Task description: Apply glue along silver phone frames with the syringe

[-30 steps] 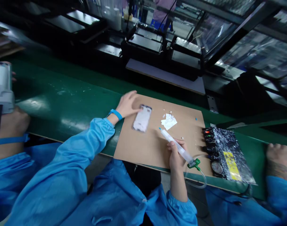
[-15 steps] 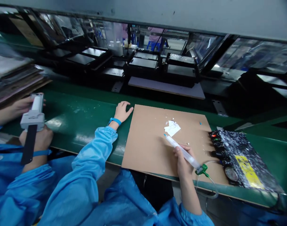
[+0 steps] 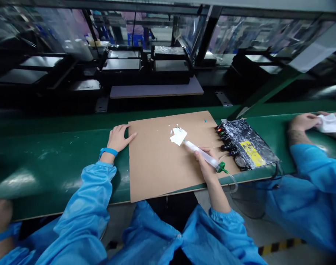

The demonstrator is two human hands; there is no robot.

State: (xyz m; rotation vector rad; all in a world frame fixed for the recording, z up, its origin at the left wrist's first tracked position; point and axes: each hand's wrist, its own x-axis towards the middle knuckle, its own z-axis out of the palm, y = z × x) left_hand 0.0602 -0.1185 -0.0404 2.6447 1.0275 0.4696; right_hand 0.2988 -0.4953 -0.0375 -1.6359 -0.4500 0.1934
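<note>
Right hand (image 3: 208,163): wrapped around the syringe (image 3: 202,154).
Syringe: above the board's right half, tip at the paper's near right edge; contact unclear.
Left hand (image 3: 119,138): open, fingers spread, at the left edge of the board (image 3: 154,173).
Paper (image 3: 179,136): on the board's far half, white crumbs beside it.
Box (image 3: 247,143): at the board's right edge, flanking the syringe.
Hose (image 3: 234,182): loops from the syringe's green cap past the near table edge.
Post (image 3: 269,90): slants beyond the box.
Co-worker's hands (image 3: 301,123): far right, gripping something white (image 3: 329,123).
</note>
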